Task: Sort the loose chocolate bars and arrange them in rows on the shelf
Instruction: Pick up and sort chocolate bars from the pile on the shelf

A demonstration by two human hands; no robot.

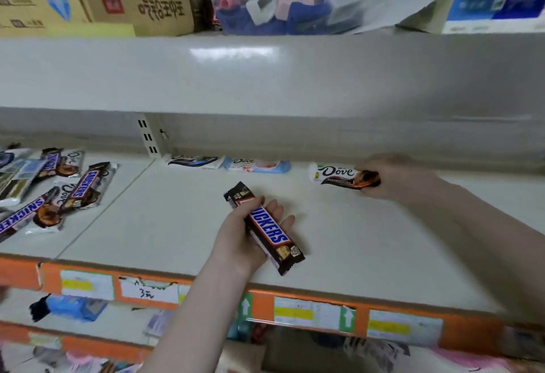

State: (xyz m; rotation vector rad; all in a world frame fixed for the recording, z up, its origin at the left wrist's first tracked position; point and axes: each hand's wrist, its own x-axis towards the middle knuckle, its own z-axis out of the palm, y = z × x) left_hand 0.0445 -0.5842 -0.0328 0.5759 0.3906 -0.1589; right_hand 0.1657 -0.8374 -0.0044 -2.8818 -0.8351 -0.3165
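Brown Snickers bar (267, 229) in left hand (244, 237); right hand (392, 178) apparently grips Dove bar (339, 176)

Snickers bars (17, 219) cut off left, lower shelf goods (70, 307) blurred

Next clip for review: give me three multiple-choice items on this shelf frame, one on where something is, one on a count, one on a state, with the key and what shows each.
1. Where does the loose pile of bars lie?
A. On the left shelf section
B. On the top shelf
C. In a cardboard box

2. How many Dove bars lie along the back of the shelf, counting the one under the right hand?
A. One
B. Three
C. Six

3. What is the left hand doing?
A. Resting empty
B. Holding a Snickers bar
C. Peeling a price label

Key: 1 A, the heap sits left of the shelf seam. 2 B, a dark-and-white bar, a light blue bar and the bar gripped by the right hand. 3 B, its fingers wrap the Snickers bar above the shelf.
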